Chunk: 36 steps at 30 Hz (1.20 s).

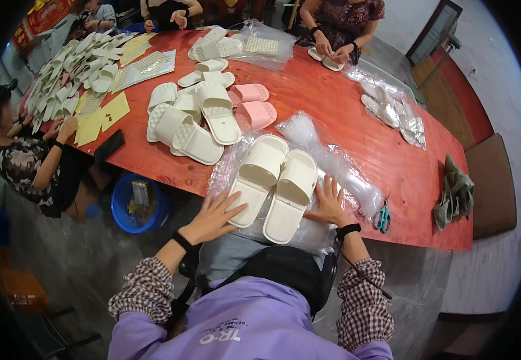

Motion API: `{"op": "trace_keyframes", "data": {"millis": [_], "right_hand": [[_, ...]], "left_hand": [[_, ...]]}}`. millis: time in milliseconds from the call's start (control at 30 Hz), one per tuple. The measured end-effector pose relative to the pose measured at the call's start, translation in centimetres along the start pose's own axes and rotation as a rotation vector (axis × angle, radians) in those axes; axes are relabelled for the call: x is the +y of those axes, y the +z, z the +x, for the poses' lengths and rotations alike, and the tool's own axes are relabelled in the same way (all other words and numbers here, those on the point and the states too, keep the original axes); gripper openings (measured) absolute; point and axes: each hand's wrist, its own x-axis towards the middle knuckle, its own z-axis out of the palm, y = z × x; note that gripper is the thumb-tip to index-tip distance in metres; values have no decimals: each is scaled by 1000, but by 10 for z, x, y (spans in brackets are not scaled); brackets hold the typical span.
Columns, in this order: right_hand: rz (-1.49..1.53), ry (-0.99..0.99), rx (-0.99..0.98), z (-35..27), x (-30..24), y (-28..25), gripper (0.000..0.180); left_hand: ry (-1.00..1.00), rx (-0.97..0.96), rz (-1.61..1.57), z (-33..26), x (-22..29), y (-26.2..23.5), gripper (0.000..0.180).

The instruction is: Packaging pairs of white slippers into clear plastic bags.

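A pair of cream slide slippers lies side by side on clear plastic bags at the table's near edge: the left slipper (254,180) and the right slipper (293,195). My left hand (212,217) has its fingers spread, their tips touching the heel end of the left slipper. Beside the right slipper, my right hand (329,203) rests with fingers apart on the plastic bag (323,231). Neither hand grips anything. Past the pair sit a loose group of cream slippers (179,123) and a pink pair (253,107).
The red table (404,186) carries teal-handled scissors (383,217), a bundle of clear bags (332,159), bagged slippers (395,114) and green cloth (454,192). A big slipper heap (80,72) stands far left. Below is a blue bucket (137,203). Several people work around the table.
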Motion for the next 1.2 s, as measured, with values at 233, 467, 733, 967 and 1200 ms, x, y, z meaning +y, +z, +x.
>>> {"op": "trace_keyframes", "data": {"millis": [233,467,733,967,1200], "right_hand": [[538,-39,134,-25,15,-42,67],[812,181,213,-131,65,-94,42],[500,365,115,-224,123,-78,33],[236,358,-103,-274,130,-91,37],[238,286,-999,-282,65,-83,54]], "left_hand": [[-204,170,-116,-82,-42,-5,46],[-266,426,-284,-68,-80,-91,28],[-127,468,-202,-30,-34,-160,30],[-89,240,-331,-14,-21,-130,30],[-106,180,-325,-27,-45,-112,31]]}}
